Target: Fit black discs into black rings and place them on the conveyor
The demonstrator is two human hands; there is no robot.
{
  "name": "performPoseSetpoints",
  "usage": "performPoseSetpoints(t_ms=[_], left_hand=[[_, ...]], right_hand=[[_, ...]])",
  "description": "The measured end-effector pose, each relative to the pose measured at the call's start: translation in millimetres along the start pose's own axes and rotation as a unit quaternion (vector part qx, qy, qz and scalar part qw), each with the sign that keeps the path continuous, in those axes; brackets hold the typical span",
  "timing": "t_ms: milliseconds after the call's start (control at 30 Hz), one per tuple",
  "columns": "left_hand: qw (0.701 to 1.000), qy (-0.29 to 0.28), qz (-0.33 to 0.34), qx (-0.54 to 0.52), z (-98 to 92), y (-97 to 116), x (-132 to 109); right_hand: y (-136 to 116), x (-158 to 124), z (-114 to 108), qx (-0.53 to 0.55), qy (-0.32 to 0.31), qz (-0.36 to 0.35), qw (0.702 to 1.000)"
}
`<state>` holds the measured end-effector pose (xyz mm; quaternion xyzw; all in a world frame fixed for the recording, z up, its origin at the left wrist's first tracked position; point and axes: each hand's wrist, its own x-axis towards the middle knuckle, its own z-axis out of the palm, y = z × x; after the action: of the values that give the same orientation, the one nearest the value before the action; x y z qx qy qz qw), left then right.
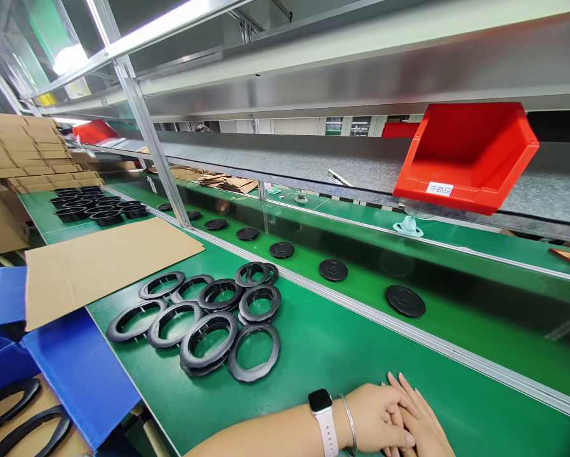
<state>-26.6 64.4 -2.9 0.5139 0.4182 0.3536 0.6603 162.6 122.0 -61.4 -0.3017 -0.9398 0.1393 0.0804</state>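
My left hand [379, 414] rests across my right hand [424, 424] at the bottom of the head view, its fingers loosely bent over it. The right hand lies on the green tabletop with its fingers stretched out. Neither holds an object. A watch with a pale pink strap [327, 426] and a thin silver bangle [349, 420] are on my left wrist. To the left of my hands lies a group of black plastic rings [255, 352], some stacked.
Black round discs [405, 301] sit in a row on the green conveyor belt [461, 336], behind a metal rail. A cardboard sheet [108, 257] overhangs the table's left edge above blue boxes [82, 374]. A red bin [466, 152] hangs at the shelf, upper right. Black ring-shaped parts [106, 217] stand farther back.
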Motion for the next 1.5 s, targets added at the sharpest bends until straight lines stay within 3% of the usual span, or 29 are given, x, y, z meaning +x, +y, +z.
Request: performPoseSetpoints(t_ms=[600, 1500], left_hand=[[1.0, 0.004, 0.001, 0.0, 0.3, -0.8, -0.4], [1.0, 0.008, -0.009, 0.0, -1.6, -5.8, 2.7]], right_hand=[[-0.4, -1.2, 0.4, 0.012, 0.028, -0.009, 0.999], [-2.6, 0.0, -3.1, 0.013, 0.008, 0.0, 1.0]])
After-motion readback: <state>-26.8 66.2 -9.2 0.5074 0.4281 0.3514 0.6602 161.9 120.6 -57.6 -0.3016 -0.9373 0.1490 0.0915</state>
